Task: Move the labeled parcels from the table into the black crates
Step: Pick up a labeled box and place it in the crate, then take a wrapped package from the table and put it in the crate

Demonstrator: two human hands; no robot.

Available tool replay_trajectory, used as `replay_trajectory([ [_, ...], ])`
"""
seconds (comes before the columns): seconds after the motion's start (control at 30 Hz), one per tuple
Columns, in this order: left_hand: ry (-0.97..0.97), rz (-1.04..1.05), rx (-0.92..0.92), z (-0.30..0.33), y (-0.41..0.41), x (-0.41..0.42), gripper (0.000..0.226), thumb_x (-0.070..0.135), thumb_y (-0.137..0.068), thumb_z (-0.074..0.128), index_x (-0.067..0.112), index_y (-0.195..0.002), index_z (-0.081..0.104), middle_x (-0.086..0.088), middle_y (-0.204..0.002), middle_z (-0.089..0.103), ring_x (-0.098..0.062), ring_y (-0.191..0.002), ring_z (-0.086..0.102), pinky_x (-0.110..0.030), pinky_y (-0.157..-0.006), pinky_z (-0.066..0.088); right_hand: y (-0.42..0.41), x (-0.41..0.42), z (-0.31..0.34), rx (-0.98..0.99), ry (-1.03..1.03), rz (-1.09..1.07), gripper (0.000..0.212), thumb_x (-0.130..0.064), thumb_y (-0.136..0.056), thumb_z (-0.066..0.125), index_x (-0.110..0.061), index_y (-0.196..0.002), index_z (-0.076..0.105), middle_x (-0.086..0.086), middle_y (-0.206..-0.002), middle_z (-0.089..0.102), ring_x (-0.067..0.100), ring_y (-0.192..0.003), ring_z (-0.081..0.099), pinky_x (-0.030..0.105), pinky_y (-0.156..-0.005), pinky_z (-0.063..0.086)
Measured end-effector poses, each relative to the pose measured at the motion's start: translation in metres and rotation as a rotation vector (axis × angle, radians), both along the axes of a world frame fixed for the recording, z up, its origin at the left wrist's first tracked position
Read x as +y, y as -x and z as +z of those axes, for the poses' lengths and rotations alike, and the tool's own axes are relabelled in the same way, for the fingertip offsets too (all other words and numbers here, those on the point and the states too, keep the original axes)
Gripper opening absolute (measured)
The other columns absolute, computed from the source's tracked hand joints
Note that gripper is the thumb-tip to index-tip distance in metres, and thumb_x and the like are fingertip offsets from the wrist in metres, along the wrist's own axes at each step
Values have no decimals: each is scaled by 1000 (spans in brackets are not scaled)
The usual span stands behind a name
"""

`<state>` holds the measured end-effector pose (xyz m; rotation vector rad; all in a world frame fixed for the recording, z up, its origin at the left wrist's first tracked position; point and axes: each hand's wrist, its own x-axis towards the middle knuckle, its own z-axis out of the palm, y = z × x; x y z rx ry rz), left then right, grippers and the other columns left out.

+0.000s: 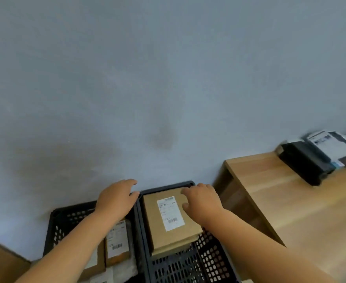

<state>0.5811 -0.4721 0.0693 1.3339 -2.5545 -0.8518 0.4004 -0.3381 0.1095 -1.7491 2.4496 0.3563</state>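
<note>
Parcels point(115, 245) in left crate point(54, 227) partly hidden by arm

left hand point(116, 199): extended, fingers relaxed | right hand point(201, 202): extended, fingers loosely curled

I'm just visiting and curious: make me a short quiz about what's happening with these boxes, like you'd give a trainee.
1. True or false: the cardboard parcel under the right hand lies in the right black crate.
2. Where is the left hand? A) above the left black crate B) on the wooden table C) holding a parcel
3. Fill in: each brown parcel carries a white ____ on top.

Key: 1 true; 2 A; 3 label
</note>
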Motion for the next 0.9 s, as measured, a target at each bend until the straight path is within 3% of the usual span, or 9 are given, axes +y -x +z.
replay_trajectory([
  [0.07, 7, -43, 4, 16, 21, 20, 46, 34, -98, 44, 24, -143, 39, 2, -146, 42, -16, -129, 44, -29, -103, 36, 20, 29, 20, 28, 40, -24, 26, -28, -91, 44, -18, -111, 58, 3, -102, 65, 25, -101, 56, 35, -89, 36],
  [0.17, 25, -84, 42, 43, 57, 59, 45, 33, -97, 45, 25, -142, 40, 3, -145, 43, -14, -127, 45, -27, -102, 36, 55, 79, 47, 21, 85, -86, 31, -30, -93, 44, -20, -119, 57, 3, -107, 65, 24, -104, 56, 36, -96, 37],
  [0.33, 39, -154, 152, 87, 135, 148, 41, 33, -95, 49, 28, -136, 46, 5, -137, 51, -11, -119, 52, -26, -95, 40, 126, 185, 88, -36, 165, -223, 30, -30, -95, 47, -21, -121, 58, 3, -112, 65, 23, -104, 60, 35, -92, 45],
  [0.47, 35, -211, 234, 112, 210, 236, 41, 31, -95, 50, 27, -136, 47, 4, -135, 52, -11, -119, 51, -24, -91, 39, 186, 283, 110, 51, 232, -296, 31, -30, -95, 46, -26, -124, 57, -2, -112, 66, 18, -104, 60, 33, -97, 39],
  [0.67, -22, -324, 299, 121, 305, 348, 38, 29, -95, 49, 30, -133, 50, 10, -131, 55, -6, -110, 53, -22, -88, 44, 265, 410, 140, 81, 213, -409, 33, -29, -98, 44, -24, -129, 54, 0, -122, 62, 21, -112, 55, 31, -94, 41],
  [0.9, 10, -371, 265, 122, 378, 406, 36, 33, -94, 50, 29, -130, 53, 9, -131, 54, -7, -109, 54, -24, -85, 46, 336, 481, 135, 31, 269, -553, 33, -31, -96, 44, -28, -127, 55, -5, -117, 64, 18, -111, 57, 33, -96, 39],
])
